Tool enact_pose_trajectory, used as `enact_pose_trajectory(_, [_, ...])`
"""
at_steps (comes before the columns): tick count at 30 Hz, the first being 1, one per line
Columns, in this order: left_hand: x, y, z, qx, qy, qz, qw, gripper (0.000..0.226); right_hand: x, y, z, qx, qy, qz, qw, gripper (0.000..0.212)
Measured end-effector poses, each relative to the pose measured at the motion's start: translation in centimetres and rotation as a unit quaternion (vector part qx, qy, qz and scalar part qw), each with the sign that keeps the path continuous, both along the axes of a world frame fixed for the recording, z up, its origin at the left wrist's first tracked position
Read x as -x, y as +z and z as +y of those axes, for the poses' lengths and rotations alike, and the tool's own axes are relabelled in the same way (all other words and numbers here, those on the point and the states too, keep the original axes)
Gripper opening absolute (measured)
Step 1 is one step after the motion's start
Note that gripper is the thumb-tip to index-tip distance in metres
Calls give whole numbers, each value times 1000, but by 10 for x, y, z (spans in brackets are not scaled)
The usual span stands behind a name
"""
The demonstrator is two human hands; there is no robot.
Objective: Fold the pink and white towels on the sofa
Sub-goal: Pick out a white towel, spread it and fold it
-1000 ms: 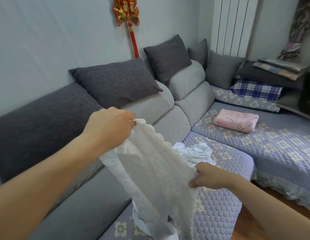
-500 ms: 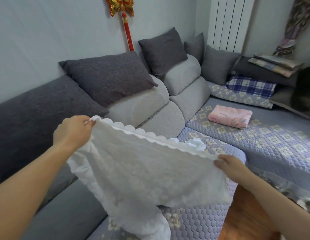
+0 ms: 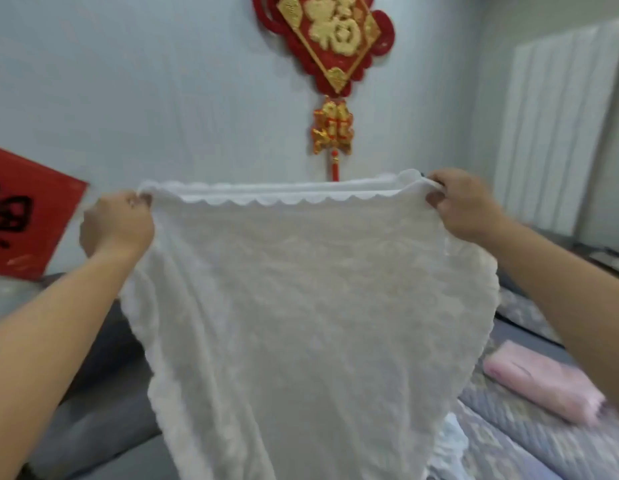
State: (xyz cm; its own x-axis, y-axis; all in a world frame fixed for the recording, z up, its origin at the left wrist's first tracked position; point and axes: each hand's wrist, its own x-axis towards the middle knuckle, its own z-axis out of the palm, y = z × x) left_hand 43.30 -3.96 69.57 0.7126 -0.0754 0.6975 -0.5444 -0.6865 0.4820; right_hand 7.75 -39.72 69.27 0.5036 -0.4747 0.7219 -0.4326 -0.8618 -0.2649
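Observation:
A white towel with a scalloped edge hangs in front of me, stretched out flat and raised high. My left hand grips its top left corner. At the top right corner, my right hand pinches the edge, where two layers of the towel seem to meet. A folded pink towel lies on the sofa's quilted cover at the lower right, partly behind my right forearm. More white fabric shows below the hanging towel.
A red and gold knot ornament hangs on the pale wall behind the towel. A red paper sign is on the wall at the left. A white radiator stands at the right. The grey sofa seat shows at the lower left.
Both hands have lifted the white towel from low over the sofa up to chest height and spread it wide. My view has tilted up toward the wall.

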Motion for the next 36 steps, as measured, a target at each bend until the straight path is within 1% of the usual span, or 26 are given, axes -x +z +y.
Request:
enact_pose_trajectory(1, [6,16,3,49,25,-19,998,48,-8,13,-8,-8,27,50,998,14])
enact_pose_trajectory(2, [12,26,7,78,49,-33,995,46,-14,17,-12,-19,37,138,990,15])
enact_pose_trajectory(4, [28,30,13,76,88,-46,992,45,-20,0,-17,-27,7,341,940,16])
enact_pose_trajectory(5, [38,27,14,54,98,-46,993,45,-19,-13,-21,-22,-17,407,913,19])
enact_pose_trajectory(7, [60,15,14,19,107,-33,994,43,-12,-33,-34,-22,-54,432,900,26])
enact_pose_trajectory(9, [79,8,14,30,120,-15,992,41,-7,-29,-54,-18,-84,340,936,24])
enact_pose_trajectory(12, [106,22,18,88,149,-17,985,43,-5,7,-74,-5,-92,70,993,15])
enact_pose_trajectory(13, [115,29,20,109,155,-25,981,45,-5,20,-72,-36,-70,-27,997,16])
enact_pose_trajectory(14, [123,34,22,122,158,-30,979,47,-4,31,-66,-117,-3,-100,988,17])
enact_pose_trajectory(15, [130,38,24,124,159,-30,979,50,2,37,-55,-256,122,-123,951,18])
enact_pose_trajectory(16, [136,40,28,115,160,-30,980,51,10,40,-43,-424,243,-101,866,22])
enact_pose_trajectory(17, [140,41,32,103,163,-26,981,51,20,42,-31,-535,332,-5,777,31])
enact_pose_trajectory(18, [142,41,37,90,168,-24,981,52,34,40,-25,-555,405,118,717,42])
enact_pose_trajectory(20, [144,41,48,74,186,-21,980,53,55,33,-21,-432,542,342,635,56])
enact_pose_trajectory(22, [143,39,47,53,193,-25,979,54,69,27,-32,-305,640,447,546,50])
enact_pose_trajectory(23, [142,35,41,45,179,-25,983,55,73,29,-39,-297,654,467,516,46])
enact_pose_trajectory(24, [141,30,34,38,156,-19,987,58,74,30,-48,-306,646,477,512,42])
enact_pose_trajectory(25, [139,23,24,24,126,5,992,60,72,29,-62,-321,622,480,529,37])
enact_pose_trajectory(27, [128,3,7,-102,61,118,986,57,64,16,-95,-352,502,487,622,28])
enact_pose_trajectory(28, [124,-10,-3,-196,34,203,959,48,59,1,-114,-334,399,514,681,26])
enact_pose_trajectory(29, [120,-25,-14,-262,17,285,922,38,52,-16,-136,-272,284,559,730,29])
enact_pose_trajectory(30, [118,-40,-28,-289,-10,352,890,29,47,-34,-155,-195,169,605,754,36])
enact_pose_trajectory(31, [117,-56,-46,-298,-32,387,872,21,44,-53,-175,-149,75,626,762,43])
enact_pose_trajectory(32, [117,-71,-70,-311,-50,401,860,17,45,-69,-194,-145,18,618,772,49])
enact_pose_trajectory(34, [122,-95,-136,-344,-81,394,849,23,57,-89,-232,-161,-34,559,813,49])
enact_pose_trajectory(36, [134,-97,-220,-327,-90,327,882,34,86,-87,-271,-196,-95,475,852,38])
